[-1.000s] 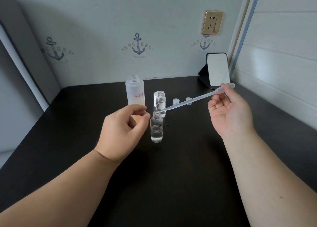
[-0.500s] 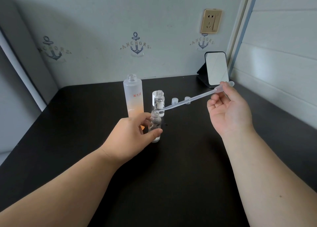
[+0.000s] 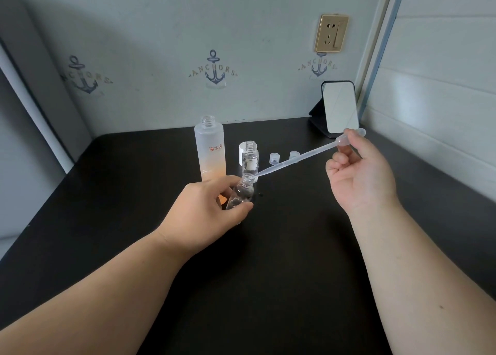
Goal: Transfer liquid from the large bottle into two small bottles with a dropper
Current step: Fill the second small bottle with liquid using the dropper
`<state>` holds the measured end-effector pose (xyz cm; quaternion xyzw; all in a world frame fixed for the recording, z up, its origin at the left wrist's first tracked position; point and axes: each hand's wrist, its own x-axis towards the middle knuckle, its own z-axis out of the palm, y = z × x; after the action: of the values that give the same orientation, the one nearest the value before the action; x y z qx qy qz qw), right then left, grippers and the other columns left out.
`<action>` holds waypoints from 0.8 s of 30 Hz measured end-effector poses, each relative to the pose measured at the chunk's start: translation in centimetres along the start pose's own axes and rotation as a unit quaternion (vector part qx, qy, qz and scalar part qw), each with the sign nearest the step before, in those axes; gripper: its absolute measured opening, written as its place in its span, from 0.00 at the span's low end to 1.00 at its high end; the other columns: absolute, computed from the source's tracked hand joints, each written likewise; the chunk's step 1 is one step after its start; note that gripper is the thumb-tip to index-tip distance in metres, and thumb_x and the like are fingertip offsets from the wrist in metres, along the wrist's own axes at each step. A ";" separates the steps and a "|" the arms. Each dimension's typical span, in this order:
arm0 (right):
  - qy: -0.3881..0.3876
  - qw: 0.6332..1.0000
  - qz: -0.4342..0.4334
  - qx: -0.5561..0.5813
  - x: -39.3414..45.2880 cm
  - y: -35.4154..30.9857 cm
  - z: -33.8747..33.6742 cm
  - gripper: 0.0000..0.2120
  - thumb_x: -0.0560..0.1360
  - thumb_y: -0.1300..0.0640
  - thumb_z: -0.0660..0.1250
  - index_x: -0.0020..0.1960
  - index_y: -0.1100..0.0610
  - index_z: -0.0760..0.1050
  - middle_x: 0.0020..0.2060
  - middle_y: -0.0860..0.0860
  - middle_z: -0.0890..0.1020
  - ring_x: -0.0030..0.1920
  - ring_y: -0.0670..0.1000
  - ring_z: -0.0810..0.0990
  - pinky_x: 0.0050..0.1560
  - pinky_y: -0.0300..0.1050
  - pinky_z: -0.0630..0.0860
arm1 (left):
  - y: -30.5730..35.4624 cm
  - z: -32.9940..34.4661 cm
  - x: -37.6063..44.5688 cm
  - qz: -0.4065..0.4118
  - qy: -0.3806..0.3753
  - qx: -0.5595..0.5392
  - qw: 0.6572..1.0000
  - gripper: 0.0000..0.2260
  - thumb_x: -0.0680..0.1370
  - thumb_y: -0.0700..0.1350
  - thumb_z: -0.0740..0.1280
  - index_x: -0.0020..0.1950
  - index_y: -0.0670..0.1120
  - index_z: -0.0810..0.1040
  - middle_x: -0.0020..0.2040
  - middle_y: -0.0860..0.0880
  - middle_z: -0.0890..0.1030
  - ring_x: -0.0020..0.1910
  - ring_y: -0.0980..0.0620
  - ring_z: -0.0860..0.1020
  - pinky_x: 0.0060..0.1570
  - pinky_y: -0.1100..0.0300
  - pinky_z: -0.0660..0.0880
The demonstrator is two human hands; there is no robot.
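My left hand (image 3: 208, 207) grips a small clear bottle (image 3: 241, 192) and tilts its open neck to the right. My right hand (image 3: 359, 172) pinches the bulb of a clear plastic dropper (image 3: 300, 158), whose tip sits at that bottle's mouth. A second small clear bottle (image 3: 250, 158) stands upright just behind. The large frosted bottle (image 3: 210, 150), orange toward its base and uncapped, stands to the left of it.
Two small clear caps (image 3: 273, 158) (image 3: 294, 154) and a white cap (image 3: 243, 153) lie behind the bottles on the black table (image 3: 268, 274). A small mirror on a stand (image 3: 339, 107) sits at the back right corner by the wall.
My left hand moved from open beside the small bottle to gripping it, then tilted it toward the dropper. The dropper tip stays at the bottle's mouth.
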<state>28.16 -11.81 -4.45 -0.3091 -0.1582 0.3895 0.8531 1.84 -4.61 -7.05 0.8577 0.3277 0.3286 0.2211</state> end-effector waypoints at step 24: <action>-0.011 1.000 -0.020 -0.018 0.2 -0.1 -0.3 0.15 0.78 0.64 0.70 0.34 0.55 0.84 0.35 0.49 0.81 0.26 0.44 0.66 0.30 0.34 0.65 | 0.1 0.0 0.1 0.025 0.003 0.018 1.000 0.08 0.72 0.63 0.69 0.48 0.75 0.72 0.47 0.69 0.78 0.38 0.62 0.78 0.35 0.73 0.70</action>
<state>28.44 -11.83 -4.59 -0.3169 -0.1804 0.3729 0.8532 1.90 -4.56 -6.93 0.8685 0.3125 0.3308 0.1965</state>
